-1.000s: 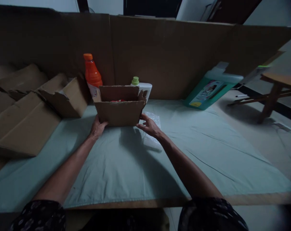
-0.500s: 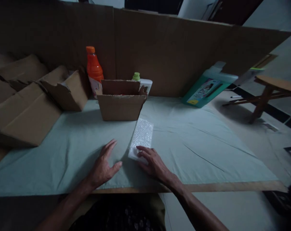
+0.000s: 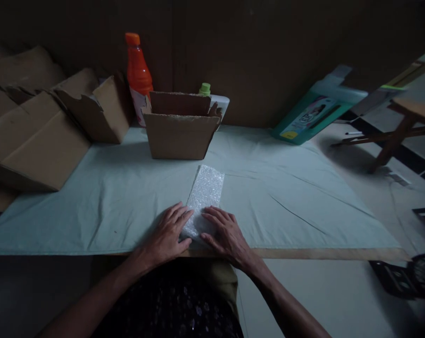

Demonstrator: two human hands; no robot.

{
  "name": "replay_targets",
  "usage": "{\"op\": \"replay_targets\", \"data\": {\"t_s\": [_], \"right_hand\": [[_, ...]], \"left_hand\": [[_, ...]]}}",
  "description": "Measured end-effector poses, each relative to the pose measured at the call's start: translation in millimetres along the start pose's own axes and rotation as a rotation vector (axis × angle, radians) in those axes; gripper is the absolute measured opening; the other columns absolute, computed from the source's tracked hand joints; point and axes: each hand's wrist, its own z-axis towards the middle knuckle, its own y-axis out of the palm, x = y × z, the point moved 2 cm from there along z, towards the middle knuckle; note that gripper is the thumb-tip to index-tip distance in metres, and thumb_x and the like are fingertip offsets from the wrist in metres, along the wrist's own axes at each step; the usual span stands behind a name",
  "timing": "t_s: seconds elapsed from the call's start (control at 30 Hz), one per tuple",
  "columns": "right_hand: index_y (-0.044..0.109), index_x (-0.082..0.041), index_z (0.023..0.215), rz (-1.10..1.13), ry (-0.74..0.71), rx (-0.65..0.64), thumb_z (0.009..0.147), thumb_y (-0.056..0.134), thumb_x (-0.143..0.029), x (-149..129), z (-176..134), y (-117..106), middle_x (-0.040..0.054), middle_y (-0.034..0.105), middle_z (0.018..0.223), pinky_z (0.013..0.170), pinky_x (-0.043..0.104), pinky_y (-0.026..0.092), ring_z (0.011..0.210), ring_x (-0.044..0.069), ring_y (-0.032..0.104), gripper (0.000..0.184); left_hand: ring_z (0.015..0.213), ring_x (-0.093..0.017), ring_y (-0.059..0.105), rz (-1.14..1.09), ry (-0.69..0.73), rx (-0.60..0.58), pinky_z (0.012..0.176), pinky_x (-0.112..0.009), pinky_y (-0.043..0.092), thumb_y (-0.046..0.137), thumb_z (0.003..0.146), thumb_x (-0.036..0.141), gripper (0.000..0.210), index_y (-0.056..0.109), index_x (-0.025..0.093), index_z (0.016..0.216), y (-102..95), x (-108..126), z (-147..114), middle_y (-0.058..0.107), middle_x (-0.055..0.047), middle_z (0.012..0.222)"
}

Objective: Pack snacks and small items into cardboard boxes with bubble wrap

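Observation:
A strip of bubble wrap (image 3: pixel 207 188) lies lengthwise on the cloth, its near end by the table's front edge. My left hand (image 3: pixel 168 232) rests at the strip's left edge, fingers stretched out and thumb apart. On the strip's near right part lies my right hand (image 3: pixel 224 232), its fingers extended over the plastic and the thumb spread from them. Neither hand is wrapped round the strip. Beyond its far end stands an open cardboard box (image 3: pixel 180 136); what is inside is hidden.
An orange bottle (image 3: pixel 138 70) and a white bottle with a green cap (image 3: pixel 204 89) stand behind the box. A green jug (image 3: pixel 316 110) leans at the back right. Several cardboard boxes (image 3: pixel 40 145) crowd the left. A cardboard panel (image 3: pixel 247 61) rises behind; a wooden stool (image 3: pixel 409 112) stands right.
My left hand has moved right to the bubble wrap's edge. The strip has come slightly nearer, with my right hand still on it. The view has tilted down.

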Motion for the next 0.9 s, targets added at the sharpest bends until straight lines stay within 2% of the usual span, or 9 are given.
{"op": "replay_targets", "data": {"t_s": [0.1,0.27,0.4,0.5,0.57,0.63,0.73,0.8,0.9], "right_hand": [[0.057,-0.022,0.138,0.066,-0.064,-0.004,0.093,0.062,-0.042,-5.4,-6.0,5.3,0.0149,0.064,0.138,0.106,0.056,0.042,0.132,0.034,0.054,0.050],[0.050,-0.026,0.143,0.188,-0.224,-0.026,0.089,0.059,-0.026,-8.2,-6.8,15.3,0.0116,0.063,0.138,0.107,0.055,0.041,0.132,0.030,0.053,0.055],[0.048,-0.026,0.144,0.265,-0.228,-0.021,0.087,0.057,-0.020,-8.1,-3.9,17.1,0.0106,0.066,0.132,0.104,0.053,0.045,0.122,0.029,0.058,0.057],[0.049,-0.027,0.143,0.268,-0.127,-0.011,0.091,0.054,-0.015,-9.9,-3.2,12.3,0.0090,0.070,0.122,0.094,0.047,0.052,0.108,0.026,0.064,0.054],[0.052,-0.029,0.141,0.287,-0.087,-0.015,0.095,0.052,-0.014,-15.2,-3.0,7.4,0.0072,0.073,0.115,0.088,0.042,0.054,0.101,0.023,0.066,0.048],[0.055,-0.029,0.137,0.310,-0.114,-0.036,0.098,0.052,-0.016,-23.5,-1.6,3.0,0.0059,0.074,0.109,0.086,0.040,0.055,0.097,0.022,0.067,0.042],[0.059,-0.028,0.133,0.296,-0.194,-0.039,0.099,0.055,-0.019,-33.2,4.5,-0.9,0.0051,0.075,0.104,0.085,0.040,0.056,0.092,0.021,0.068,0.035],[0.060,-0.027,0.131,0.272,-0.193,0.020,0.098,0.056,-0.020,-33.3,10.2,-2.7,0.0042,0.076,0.101,0.084,0.039,0.056,0.089,0.020,0.069,0.034],[0.058,-0.028,0.132,0.261,-0.107,0.175,0.096,0.061,-0.020,-26.4,14.5,-7.4,0.0035,0.075,0.100,0.086,0.040,0.056,0.091,0.020,0.069,0.038]], "left_hand": [[0.143,-0.031,0.043,-0.025,-0.014,0.048,0.118,-0.054,0.042,0.068,0.079,0.019,0.072,0.046,0.027,0.147,0.3,7.6,-12.7,0.057,-0.009,0.143],[0.139,-0.032,0.048,-0.114,-0.029,0.124,0.115,-0.054,0.045,0.067,0.079,0.017,0.080,0.038,0.030,0.152,-2.1,25.5,-38.5,0.055,-0.011,0.143],[0.125,-0.028,0.059,-0.207,-0.136,0.215,0.108,-0.047,0.053,0.065,0.081,0.017,0.082,0.032,0.033,0.154,-6.8,29.3,-50.9,0.057,-0.010,0.140],[0.118,-0.026,0.064,-0.257,-0.178,0.228,0.103,-0.044,0.056,0.063,0.084,0.019,0.078,0.032,0.032,0.154,-10.8,28.0,-51.4,0.059,-0.010,0.138],[0.120,-0.026,0.063,-0.282,-0.191,0.222,0.104,-0.045,0.055,0.063,0.084,0.020,0.079,0.030,0.030,0.156,-13.3,27.3,-49.4,0.060,-0.011,0.138],[0.121,-0.026,0.063,-0.315,-0.209,0.207,0.106,-0.045,0.053,0.064,0.084,0.021,0.080,0.030,0.029,0.156,-15.0,27.3,-47.1,0.063,-0.010,0.134],[0.104,-0.021,0.068,-0.372,-0.261,0.169,0.100,-0.039,0.056,0.059,0.087,0.021,0.069,0.039,0.027,0.153,-14.6,27.4,-42.8,0.071,-0.006,0.112],[0.095,-0.018,0.069,-0.367,-0.294,0.177,0.095,-0.036,0.058,0.056,0.088,0.020,0.061,0.047,0.026,0.148,-13.0,26.7,-38.6,0.072,-0.004,0.105],[0.093,-0.019,0.069,-0.299,-0.299,0.241,0.092,-0.034,0.058,0.056,0.087,0.020,0.058,0.051,0.025,0.144,-10.7,23.8,-29.0,0.072,-0.005,0.109]]}}
